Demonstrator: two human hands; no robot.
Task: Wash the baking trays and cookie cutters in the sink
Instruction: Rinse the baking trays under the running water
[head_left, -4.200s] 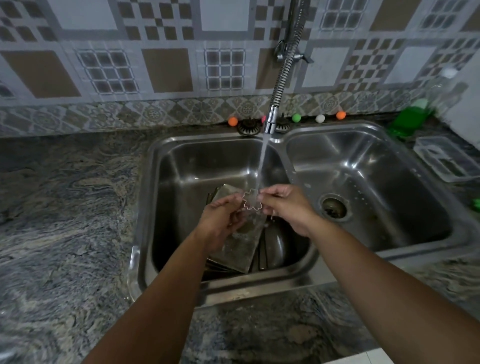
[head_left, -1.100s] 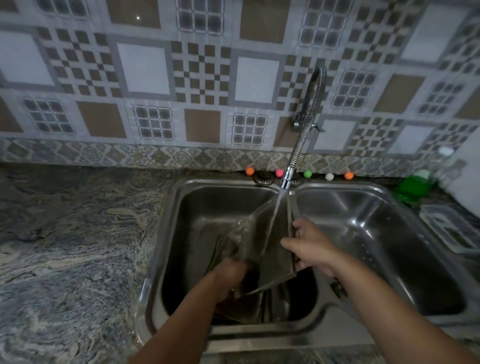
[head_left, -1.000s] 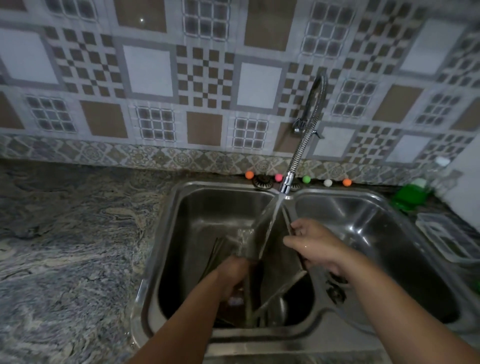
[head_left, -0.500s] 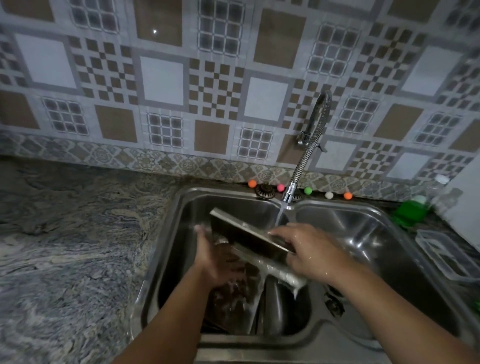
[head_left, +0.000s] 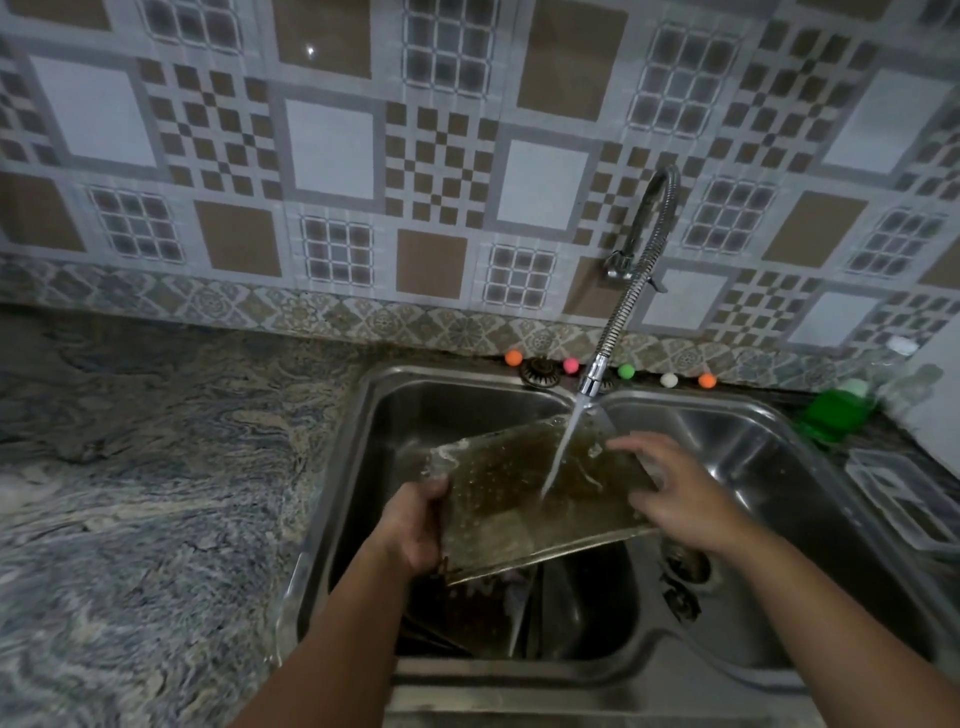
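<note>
A square metal baking tray (head_left: 509, 499) is held almost flat above the left basin of the steel double sink (head_left: 363, 415). Water from the flexible tap (head_left: 618, 317) streams onto its wet, brownish surface. My left hand (head_left: 415, 525) grips the tray's left edge. My right hand (head_left: 675, 493) holds its right edge, fingers spread over the top. Beneath the tray, more dark trays (head_left: 467, 613) lean in the left basin. No cookie cutter is visible.
The right basin (head_left: 779, 493) shows its drain (head_left: 685, 566). A green bottle (head_left: 836, 410) and a clear plastic container (head_left: 904, 499) sit on the right counter. Small coloured balls (head_left: 626, 370) line the back ledge. Marbled stone counter (head_left: 145, 493) spreads to the left.
The tray, seen edge-on and tilted half a second ago, has been turned flat under the water stream. My left hand moved from beneath it to its left edge.
</note>
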